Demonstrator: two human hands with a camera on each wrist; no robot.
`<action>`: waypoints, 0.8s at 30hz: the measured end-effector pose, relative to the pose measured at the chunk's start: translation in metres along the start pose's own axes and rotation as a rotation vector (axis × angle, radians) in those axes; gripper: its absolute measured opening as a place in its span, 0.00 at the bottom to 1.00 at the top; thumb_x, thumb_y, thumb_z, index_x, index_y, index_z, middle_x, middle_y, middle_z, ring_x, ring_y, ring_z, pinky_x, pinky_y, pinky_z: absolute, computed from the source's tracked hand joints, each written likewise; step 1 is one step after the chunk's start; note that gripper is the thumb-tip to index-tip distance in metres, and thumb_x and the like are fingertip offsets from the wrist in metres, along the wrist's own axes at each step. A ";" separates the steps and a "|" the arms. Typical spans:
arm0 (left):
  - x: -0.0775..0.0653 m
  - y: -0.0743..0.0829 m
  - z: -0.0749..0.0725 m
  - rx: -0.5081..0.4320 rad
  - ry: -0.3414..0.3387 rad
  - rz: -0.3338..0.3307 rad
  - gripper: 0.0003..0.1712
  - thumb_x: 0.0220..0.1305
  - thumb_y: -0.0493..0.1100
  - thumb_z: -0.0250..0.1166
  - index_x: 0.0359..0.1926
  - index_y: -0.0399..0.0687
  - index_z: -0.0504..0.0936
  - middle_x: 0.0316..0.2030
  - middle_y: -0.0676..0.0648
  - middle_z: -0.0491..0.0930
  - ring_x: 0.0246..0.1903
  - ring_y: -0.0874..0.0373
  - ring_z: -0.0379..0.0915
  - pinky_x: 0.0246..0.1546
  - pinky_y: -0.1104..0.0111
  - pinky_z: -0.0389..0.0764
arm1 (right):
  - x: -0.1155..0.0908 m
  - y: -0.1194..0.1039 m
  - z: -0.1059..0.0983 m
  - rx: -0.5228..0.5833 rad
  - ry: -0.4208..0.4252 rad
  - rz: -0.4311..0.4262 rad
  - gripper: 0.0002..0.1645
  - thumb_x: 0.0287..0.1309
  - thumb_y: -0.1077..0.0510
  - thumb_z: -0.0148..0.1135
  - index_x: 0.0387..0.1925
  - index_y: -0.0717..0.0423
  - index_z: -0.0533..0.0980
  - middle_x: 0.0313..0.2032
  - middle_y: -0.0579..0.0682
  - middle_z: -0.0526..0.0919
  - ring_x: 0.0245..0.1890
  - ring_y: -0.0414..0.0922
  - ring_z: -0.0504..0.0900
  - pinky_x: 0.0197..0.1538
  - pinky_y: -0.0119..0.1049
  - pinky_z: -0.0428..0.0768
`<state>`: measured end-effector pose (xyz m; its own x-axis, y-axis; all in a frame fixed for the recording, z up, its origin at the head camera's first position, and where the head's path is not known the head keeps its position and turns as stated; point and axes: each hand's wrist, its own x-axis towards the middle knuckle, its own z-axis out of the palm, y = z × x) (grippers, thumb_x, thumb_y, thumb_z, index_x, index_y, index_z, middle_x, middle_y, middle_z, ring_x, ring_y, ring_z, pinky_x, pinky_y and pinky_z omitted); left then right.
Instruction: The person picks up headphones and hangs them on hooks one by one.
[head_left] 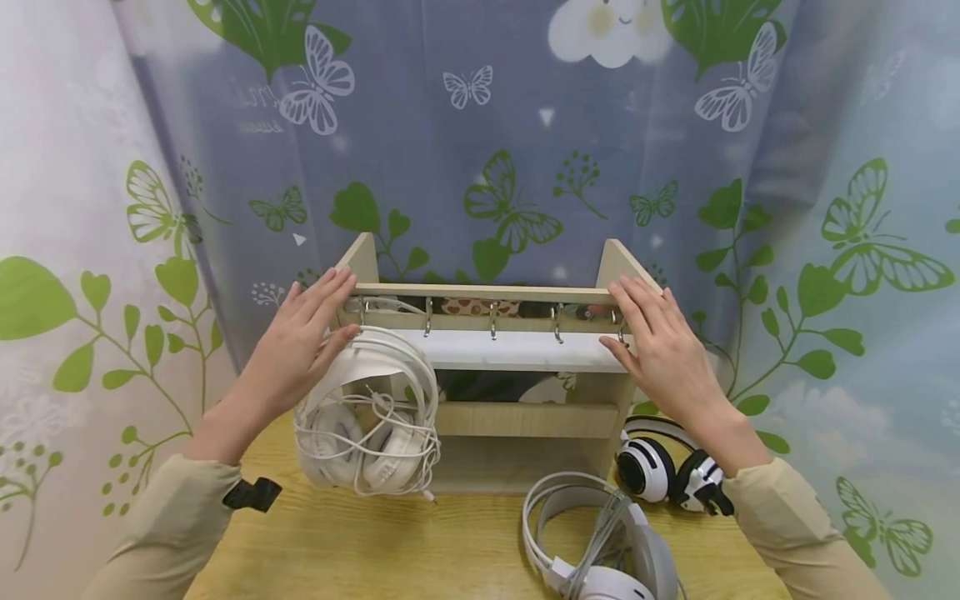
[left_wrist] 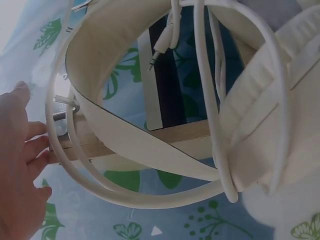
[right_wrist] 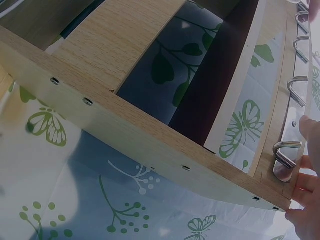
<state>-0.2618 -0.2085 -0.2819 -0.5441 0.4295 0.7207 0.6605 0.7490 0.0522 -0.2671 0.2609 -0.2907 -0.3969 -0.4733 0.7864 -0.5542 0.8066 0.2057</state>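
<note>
A light wooden rack (head_left: 525,421) carries a row of metal hooks (head_left: 492,321) below its top bar. My left hand (head_left: 296,337) holds the bar's left corner, fingers over the top and thumb in front. In the same way my right hand (head_left: 663,350) holds the right corner; in the right wrist view its fingertips (right_wrist: 303,182) lie at the wood's edge beside the last hook (right_wrist: 287,154). White headphones (head_left: 401,450) with a loosely wrapped cable hang at the left end, just below my left hand. In the left wrist view their headband (left_wrist: 150,150) covers part of the rack.
Grey-white headphones (head_left: 652,554) lie on the yellow wood-grain table (head_left: 465,542) in front, right of centre. Black-and-white headphones (head_left: 648,467) sit by the rack's right side, near my right forearm. A patterned curtain (head_left: 420,142) with leaves and butterflies hangs behind the rack.
</note>
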 end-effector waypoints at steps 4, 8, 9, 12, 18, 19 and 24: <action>0.000 -0.001 0.003 0.054 0.022 0.025 0.37 0.80 0.60 0.46 0.77 0.41 0.60 0.76 0.40 0.59 0.77 0.45 0.51 0.79 0.49 0.41 | 0.000 0.000 0.000 0.002 -0.001 0.004 0.43 0.77 0.35 0.39 0.74 0.64 0.63 0.70 0.64 0.68 0.70 0.61 0.66 0.79 0.53 0.52; 0.000 -0.001 0.006 0.090 0.068 0.059 0.40 0.80 0.64 0.41 0.75 0.39 0.64 0.74 0.38 0.63 0.75 0.44 0.55 0.79 0.49 0.42 | 0.000 -0.001 0.000 0.005 0.000 0.009 0.43 0.77 0.34 0.39 0.74 0.64 0.63 0.70 0.64 0.68 0.70 0.61 0.66 0.79 0.53 0.52; 0.001 -0.001 0.006 0.095 0.078 0.066 0.40 0.79 0.64 0.40 0.75 0.39 0.64 0.74 0.38 0.64 0.75 0.44 0.55 0.79 0.49 0.43 | 0.000 -0.001 0.000 0.008 0.001 0.011 0.43 0.77 0.34 0.39 0.73 0.64 0.63 0.70 0.64 0.68 0.70 0.61 0.66 0.79 0.53 0.52; 0.001 0.000 0.008 0.106 0.095 0.076 0.41 0.79 0.65 0.39 0.74 0.38 0.65 0.73 0.37 0.65 0.74 0.43 0.57 0.79 0.50 0.44 | 0.001 -0.001 -0.002 0.025 -0.003 0.017 0.43 0.77 0.34 0.39 0.73 0.64 0.63 0.70 0.64 0.68 0.70 0.61 0.66 0.79 0.52 0.52; 0.002 0.001 0.009 0.110 0.094 0.072 0.33 0.77 0.52 0.55 0.74 0.39 0.66 0.72 0.38 0.66 0.74 0.43 0.58 0.79 0.51 0.44 | 0.000 0.001 -0.010 0.156 -0.004 0.058 0.37 0.76 0.40 0.48 0.73 0.61 0.65 0.71 0.61 0.67 0.71 0.59 0.66 0.79 0.50 0.52; 0.002 0.001 0.009 0.110 0.093 0.071 0.32 0.76 0.49 0.58 0.74 0.39 0.66 0.72 0.38 0.66 0.73 0.43 0.58 0.79 0.51 0.44 | -0.001 0.001 -0.011 0.177 0.000 0.064 0.36 0.76 0.43 0.51 0.73 0.61 0.65 0.72 0.60 0.67 0.72 0.59 0.66 0.79 0.50 0.53; 0.000 0.000 0.009 0.104 0.106 0.071 0.32 0.76 0.49 0.57 0.73 0.39 0.67 0.72 0.38 0.67 0.73 0.42 0.59 0.79 0.51 0.44 | -0.006 0.000 -0.018 0.220 0.036 0.071 0.33 0.75 0.44 0.53 0.72 0.57 0.68 0.72 0.56 0.69 0.71 0.57 0.68 0.77 0.49 0.60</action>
<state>-0.2666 -0.2040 -0.2878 -0.4366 0.4321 0.7891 0.6357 0.7688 -0.0693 -0.2512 0.2704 -0.2852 -0.4167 -0.4020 0.8153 -0.6733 0.7391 0.0203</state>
